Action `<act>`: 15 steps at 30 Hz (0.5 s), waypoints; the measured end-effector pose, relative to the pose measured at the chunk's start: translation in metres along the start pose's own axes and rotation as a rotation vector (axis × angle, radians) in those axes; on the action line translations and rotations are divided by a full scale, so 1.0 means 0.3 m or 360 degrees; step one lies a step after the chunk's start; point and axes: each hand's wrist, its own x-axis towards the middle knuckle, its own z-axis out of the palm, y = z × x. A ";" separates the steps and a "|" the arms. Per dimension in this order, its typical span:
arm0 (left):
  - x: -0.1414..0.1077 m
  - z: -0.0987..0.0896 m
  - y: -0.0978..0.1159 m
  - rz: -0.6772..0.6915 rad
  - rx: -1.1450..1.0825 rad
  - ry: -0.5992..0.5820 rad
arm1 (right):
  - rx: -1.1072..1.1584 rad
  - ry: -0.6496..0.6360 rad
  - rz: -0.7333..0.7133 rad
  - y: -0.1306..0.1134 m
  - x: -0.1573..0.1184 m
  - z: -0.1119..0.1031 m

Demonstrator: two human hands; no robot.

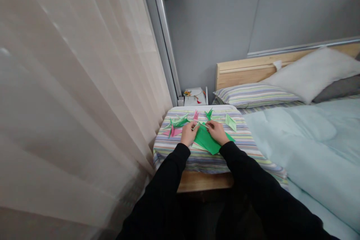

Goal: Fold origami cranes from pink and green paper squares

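Observation:
My left hand [189,133] and my right hand [217,132] face each other over a small table. Pinched between their fingertips is a small light green folded paper [203,124], its narrow points reaching toward each hand. Below it lie green paper sheets [209,141], partly covered by my right hand. Folded green paper cranes [179,122] rest beyond my left hand, with a pink paper crane [172,131] beside them. Farther back are another pink folded paper [196,114] and a green crane [209,114]. A light green folded piece [230,122] lies right of my right hand.
A striped cloth [244,144] covers the table. Behind it a white stand [194,99] holds small items, among them scissors [186,93]. A pale curtain [112,63] hangs close on the left. On the right is a bed with a light blue quilt [306,131].

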 end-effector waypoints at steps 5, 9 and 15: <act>-0.002 -0.004 0.001 -0.0096 -0.0023 0.0030 | -0.0024 -0.0113 0.0018 -0.003 0.003 0.004; -0.001 0.001 -0.013 -0.0213 -0.0119 0.0033 | -0.0071 -0.0147 0.0027 -0.007 0.004 0.006; -0.011 0.002 -0.015 -0.0300 -0.0217 0.0076 | -0.0108 -0.0168 0.0030 -0.015 0.000 0.010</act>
